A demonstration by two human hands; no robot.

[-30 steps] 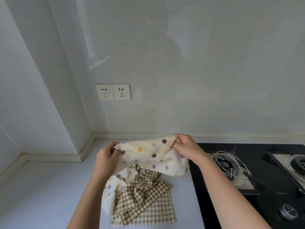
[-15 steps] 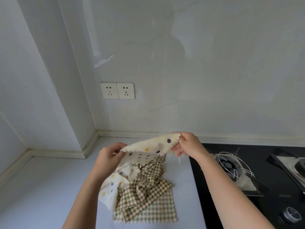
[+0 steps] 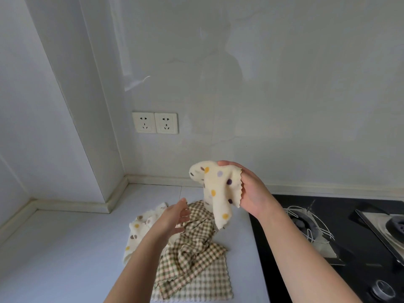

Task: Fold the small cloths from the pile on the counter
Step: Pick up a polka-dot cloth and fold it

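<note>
The right hand is raised above the counter and grips a cream polka-dot cloth, thumb on top and fingers curled behind its scalloped edge. The cloth hangs down bunched, its lower corner dangling just over the pile. The left hand holds nothing. Its fingers are loosely spread and point toward the hanging cloth, apart from it, low over the pile (whether it brushes the fabric beneath cannot be told).

The pile lies on the counter beside the black gas hob. In it, a second polka-dot cloth lies rumpled on the left, a crumpled green-and-brown checked cloth sits in the middle, and a paler checked cloth lies flat underneath at the near edge.

On the hob sit a white wire ring over a burner and a knob near the front. Two wall sockets are set in the wall behind.
</note>
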